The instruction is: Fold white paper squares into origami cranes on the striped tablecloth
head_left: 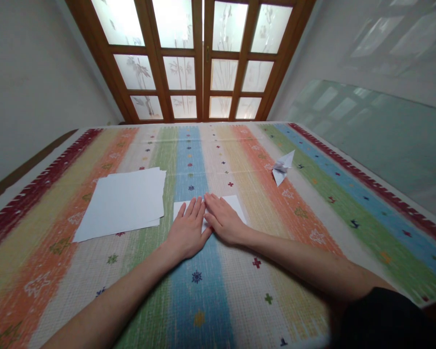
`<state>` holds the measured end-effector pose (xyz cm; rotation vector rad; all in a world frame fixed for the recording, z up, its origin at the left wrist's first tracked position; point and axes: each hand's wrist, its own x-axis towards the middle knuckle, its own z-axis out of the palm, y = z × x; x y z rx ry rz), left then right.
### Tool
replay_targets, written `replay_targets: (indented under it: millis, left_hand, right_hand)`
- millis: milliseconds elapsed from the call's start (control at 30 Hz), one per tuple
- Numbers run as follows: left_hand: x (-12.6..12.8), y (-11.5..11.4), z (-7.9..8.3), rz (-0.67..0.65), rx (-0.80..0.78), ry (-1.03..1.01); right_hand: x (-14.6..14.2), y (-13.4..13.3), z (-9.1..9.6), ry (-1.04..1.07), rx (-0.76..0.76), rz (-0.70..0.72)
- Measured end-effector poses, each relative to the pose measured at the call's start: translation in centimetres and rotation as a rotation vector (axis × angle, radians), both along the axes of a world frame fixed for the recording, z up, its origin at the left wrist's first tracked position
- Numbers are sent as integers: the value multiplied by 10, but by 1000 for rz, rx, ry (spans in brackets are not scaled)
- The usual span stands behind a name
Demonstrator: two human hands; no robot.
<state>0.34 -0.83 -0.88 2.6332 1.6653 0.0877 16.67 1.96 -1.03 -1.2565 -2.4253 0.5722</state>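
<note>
Left hand (188,231) and right hand (224,221) flat on sheet (236,202), both grips released; paper stack (125,201) left, folded paper (282,166) right on surface (207,305).

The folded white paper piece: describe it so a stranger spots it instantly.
On the striped tablecloth, look beyond the hands and to their right, along the right-hand orange stripe. There lies the folded white paper piece. Its pointed folds set it apart from the flat paper stack on the left and the sheet under the hands.
</note>
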Motion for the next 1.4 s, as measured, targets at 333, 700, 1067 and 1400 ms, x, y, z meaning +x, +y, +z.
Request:
replay_targets:
  millis: [333,700,1067,1400]
  left_hand:
    - [-17,0,-5,-42,44,17]
    - [-54,-11,-6,-21,58,54]
    - [-63,-15,-6,-59,95,60]
    - [-59,-14,-1,-32,28,135]
  right_hand:
    - [41,-9,8,-320,173,67]
    - [69,-13,14,-380,179,59]
    - [26,-41,22,-196,113,542]
    - [62,-47,20,-237,-36,449]
